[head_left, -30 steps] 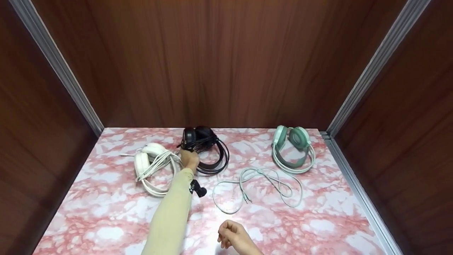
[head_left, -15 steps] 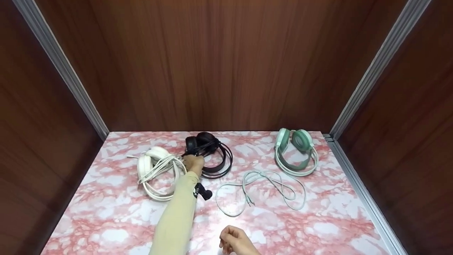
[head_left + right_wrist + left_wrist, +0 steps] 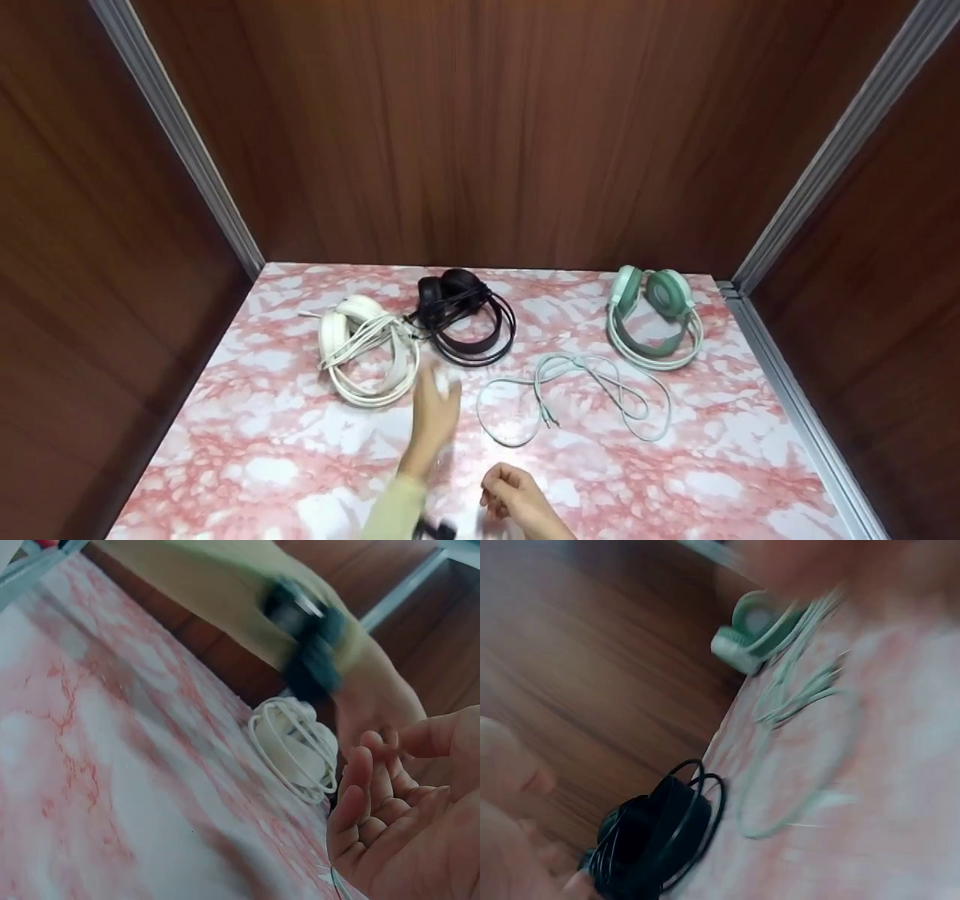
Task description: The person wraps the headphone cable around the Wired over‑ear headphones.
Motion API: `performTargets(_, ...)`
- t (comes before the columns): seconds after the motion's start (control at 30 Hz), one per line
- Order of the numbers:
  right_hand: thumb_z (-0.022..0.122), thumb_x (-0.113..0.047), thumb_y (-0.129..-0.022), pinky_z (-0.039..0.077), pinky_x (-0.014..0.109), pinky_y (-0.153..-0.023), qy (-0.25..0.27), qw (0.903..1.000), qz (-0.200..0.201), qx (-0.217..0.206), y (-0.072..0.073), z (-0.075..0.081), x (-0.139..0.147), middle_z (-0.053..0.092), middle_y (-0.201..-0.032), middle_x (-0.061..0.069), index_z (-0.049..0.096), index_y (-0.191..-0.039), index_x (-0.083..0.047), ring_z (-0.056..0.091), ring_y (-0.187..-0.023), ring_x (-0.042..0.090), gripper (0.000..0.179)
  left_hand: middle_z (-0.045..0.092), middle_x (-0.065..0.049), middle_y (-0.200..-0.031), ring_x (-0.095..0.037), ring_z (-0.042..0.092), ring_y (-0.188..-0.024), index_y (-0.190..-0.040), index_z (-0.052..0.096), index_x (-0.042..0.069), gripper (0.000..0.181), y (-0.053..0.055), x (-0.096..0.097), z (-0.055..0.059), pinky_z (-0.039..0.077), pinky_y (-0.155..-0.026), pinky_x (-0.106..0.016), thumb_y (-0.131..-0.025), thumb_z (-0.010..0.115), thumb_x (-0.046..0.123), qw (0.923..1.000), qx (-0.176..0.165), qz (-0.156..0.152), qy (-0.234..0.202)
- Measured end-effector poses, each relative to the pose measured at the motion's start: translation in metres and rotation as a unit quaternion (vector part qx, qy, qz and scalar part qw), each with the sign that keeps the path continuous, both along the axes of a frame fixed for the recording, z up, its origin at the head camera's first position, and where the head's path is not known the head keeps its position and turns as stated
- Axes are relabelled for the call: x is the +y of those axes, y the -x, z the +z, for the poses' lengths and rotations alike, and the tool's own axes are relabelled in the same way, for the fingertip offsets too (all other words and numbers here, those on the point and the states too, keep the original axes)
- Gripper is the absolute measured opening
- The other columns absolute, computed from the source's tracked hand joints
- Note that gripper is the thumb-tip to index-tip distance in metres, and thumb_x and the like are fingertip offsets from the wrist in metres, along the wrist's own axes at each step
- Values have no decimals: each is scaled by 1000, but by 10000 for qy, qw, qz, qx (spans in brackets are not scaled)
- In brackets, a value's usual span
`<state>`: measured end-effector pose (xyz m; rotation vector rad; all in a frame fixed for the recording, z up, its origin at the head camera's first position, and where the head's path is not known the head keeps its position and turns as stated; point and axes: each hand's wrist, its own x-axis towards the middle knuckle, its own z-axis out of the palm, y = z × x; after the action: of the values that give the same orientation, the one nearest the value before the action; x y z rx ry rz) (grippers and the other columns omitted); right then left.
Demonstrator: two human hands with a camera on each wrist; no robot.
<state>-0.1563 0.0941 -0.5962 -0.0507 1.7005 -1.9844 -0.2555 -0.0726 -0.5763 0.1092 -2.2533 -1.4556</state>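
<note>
My left hand (image 3: pixel 436 405), blurred in the head view, is over the table in front of the black headphones (image 3: pixel 457 289) and touches none of the headphones. In the left wrist view its loose fingers hold nothing visible. White headphones (image 3: pixel 335 339) with a cable wound across them lie to its left. My right hand (image 3: pixel 517 496) hovers near the front of the table; the right wrist view shows its fingers loosely curled with nothing held. A tied pale green cable (image 3: pixel 577 361) lies ahead of it. Green headphones (image 3: pixel 667 292) rest at the back right.
The table (image 3: pixel 270 471) has a pink and white marbled top. Brown wood-grain panels (image 3: pixel 480 135) rise behind it and at both sides, with metal rails (image 3: pixel 780 405) at the corners. A dark device (image 3: pixel 304 630) is strapped to the left wrist.
My left hand has let go at the black headphones and drawn back toward the front. The right hand stays loosely curled near the front. The head view has shifted slightly.
</note>
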Motion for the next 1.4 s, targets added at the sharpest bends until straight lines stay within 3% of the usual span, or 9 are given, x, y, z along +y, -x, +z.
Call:
performTargets(0.17,48,-12,-101,41,23,-55,-71,9998,-174,121,4,-2,14,58,-72,1,56,-87,-9,49,-56,9,17,65,-10,-100,-28,62,-94,-105,66,3,15,-65,-8,-28,50,-82,-45,-91,62,8,9864,-747,-1206,829)
performTargets(0.3,46,-12,-102,40,23,-55,-113,9997,-147,141,4,-5,22,58,-75,2,56,-89,-8,48,-58,9,17,63,-1,-98,-18,60,-90,-105,66,7,14,-91,-17,-47,51,-78,-39,-93,61,11,9714,-1406,-1507,1182)
performTargets(0.53,46,-12,-102,41,25,-57,-204,9992,-226,261,6,-6,22,57,-75,3,56,-89,-4,51,-59,12,18,60,7,-93,-13,53,-88,-102,67,10,11,-101,-21,-56,49,-76,-32,-93,61,12,9677,-1440,-1502,1421)
performTargets(0.7,53,-8,-97,47,28,-56,-969,9866,-648,1139,15,3,33,57,-74,5,55,-91,7,54,-62,16,16,59,8,-93,-13,54,-88,-103,67,11,11,-100,-16,-51,49,-76,-33,-93,61,13,9652,-1441,-1547,1536)
performTargets(0.8,56,-6,-94,49,30,-58,-2052,9532,-1179,1882,34,14,57,60,-78,6,60,-93,2,56,-66,18,9,60,6,-97,-14,55,-91,-106,65,10,13,-99,-13,-47,50,-79,-36,-94,60,13,9626,-1559,-1717,1401)
performTargets(1.03,60,-10,-92,46,47,-82,-3935,8382,-2109,3132,118,37,147,65,-98,17,64,-102,0,60,-91,32,15,61,2,-104,-16,57,-90,-113,64,6,19,-84,-7,-38,51,-79,-36,-96,58,14,9606,-1460,-2106,1076)
performTargets(1.23,73,-21,-84,34,60,-94,-5158,7443,-1765,3857,185,40,210,54,-115,31,57,-113,9,47,-109,50,45,62,1,-110,-24,56,-106,-112,65,8,18,-58,0,-31,48,-90,-44,-97,58,15,9612,-1320,-2301,762)
performTargets(1.3,77,-27,-80,31,62,-96,-5493,7236,-1436,3925,200,37,222,52,-119,32,55,-118,9,44,-113,52,56,62,1,-108,-23,57,-103,-110,66,7,17,-49,3,-28,48,-88,-42,-97,57,14,9620,-1216,-2324,763)
performTargets(1.4,78,-34,-78,23,64,-101,-5801,7183,-815,3753,216,33,232,47,-127,32,50,-126,8,39,-121,51,70,63,0,-106,-20,58,-99,-109,67,7,17,-36,7,-23,48,-86,-41,-98,56,14,9626,-1123,-2353,737)
